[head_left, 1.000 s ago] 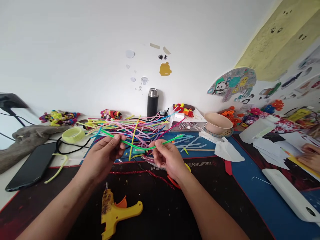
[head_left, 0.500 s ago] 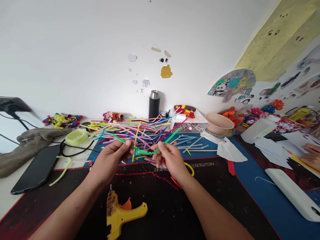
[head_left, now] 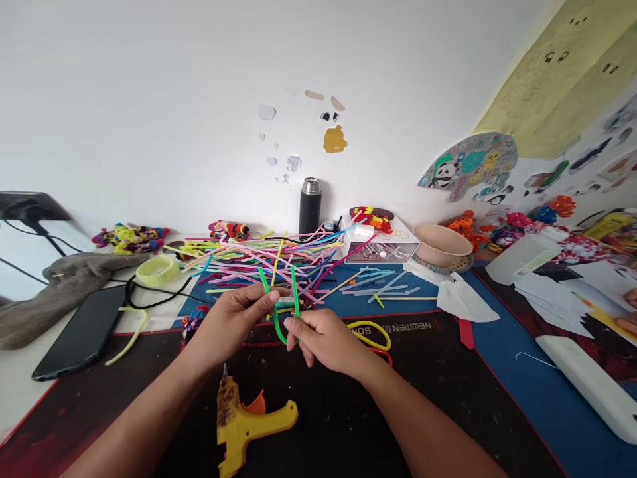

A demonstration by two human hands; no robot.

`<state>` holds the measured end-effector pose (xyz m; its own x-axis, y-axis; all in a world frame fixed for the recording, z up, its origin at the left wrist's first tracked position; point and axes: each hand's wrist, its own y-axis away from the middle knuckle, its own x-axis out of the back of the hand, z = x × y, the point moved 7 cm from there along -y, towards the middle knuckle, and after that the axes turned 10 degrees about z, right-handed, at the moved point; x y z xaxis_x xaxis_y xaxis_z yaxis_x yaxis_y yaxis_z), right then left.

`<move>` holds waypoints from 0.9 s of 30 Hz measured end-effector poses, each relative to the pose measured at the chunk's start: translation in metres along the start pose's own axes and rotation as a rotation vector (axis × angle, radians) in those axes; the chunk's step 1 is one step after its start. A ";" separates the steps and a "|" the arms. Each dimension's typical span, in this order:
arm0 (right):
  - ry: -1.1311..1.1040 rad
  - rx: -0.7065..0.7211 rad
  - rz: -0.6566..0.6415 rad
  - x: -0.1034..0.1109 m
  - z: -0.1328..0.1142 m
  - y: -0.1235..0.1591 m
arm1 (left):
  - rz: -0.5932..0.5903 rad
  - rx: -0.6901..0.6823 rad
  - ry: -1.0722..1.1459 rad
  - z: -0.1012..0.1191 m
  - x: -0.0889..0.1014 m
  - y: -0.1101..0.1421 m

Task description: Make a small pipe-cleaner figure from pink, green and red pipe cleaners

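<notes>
A bright green pipe cleaner (head_left: 295, 292) is bent into a narrow U, its two ends pointing up. My left hand (head_left: 249, 312) pinches its left leg between thumb and forefinger. On the right leg, near the bend, my right hand (head_left: 318, 338) has its fingers closed. Behind both hands lies a large heap of pipe cleaners (head_left: 239, 255) in many colours. A yellow glue gun (head_left: 253, 425) with an orange trigger rests on the dark mat, below my hands. Part of a red glittery strand shows behind my fingers.
A black thermos (head_left: 310, 209) stands by the wall. Right of it are a small drawer box (head_left: 383, 251), a pink bowl (head_left: 442, 242) and glue sticks (head_left: 388, 285). A phone (head_left: 79, 332) lies left. At far right another person's hand (head_left: 628, 312) is by papers.
The green pipe cleaner has gone from a wide shallow curve to a narrow U. My right hand has moved left and slightly down, closer to my left hand.
</notes>
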<state>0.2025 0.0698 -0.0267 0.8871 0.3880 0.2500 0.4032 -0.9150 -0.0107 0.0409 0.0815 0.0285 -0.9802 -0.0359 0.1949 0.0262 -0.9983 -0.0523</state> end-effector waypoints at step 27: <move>0.120 -0.058 -0.090 -0.010 -0.003 0.007 | -0.176 0.001 -0.005 -0.008 -0.011 0.003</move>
<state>0.1953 0.0593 -0.0261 0.8131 0.4562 0.3615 0.4634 -0.8832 0.0724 0.0498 0.0793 0.0180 -0.9687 0.1392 0.2054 -0.1455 -0.9892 -0.0158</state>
